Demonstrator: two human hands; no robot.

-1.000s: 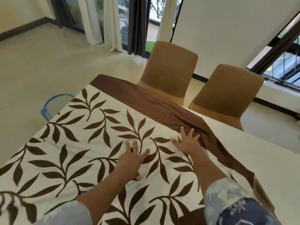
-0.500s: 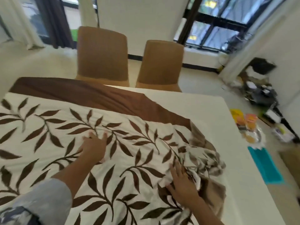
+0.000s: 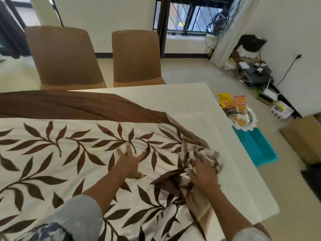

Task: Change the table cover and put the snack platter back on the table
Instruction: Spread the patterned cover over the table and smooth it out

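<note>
Leaf-print table cover (image 3: 52,153) half spread on the white desk (image 3: 191,108), right end bunched up.

Left hand (image 3: 129,162) lies flat on the cover, fingers splayed, grip released. Right hand (image 3: 203,176) digs into the crumpled heap at the cover's right end. Its grip seems clenched on the cloth, fingertips hidden in the folds. The cover's plain brown band runs along the far side. Snack platter (image 3: 241,117) with packets sits off the desk, beyond its right edge, touching a teal tray (image 3: 257,148) on the floor. Brown chairs (image 3: 64,58) stand at the desk's far side.
</note>
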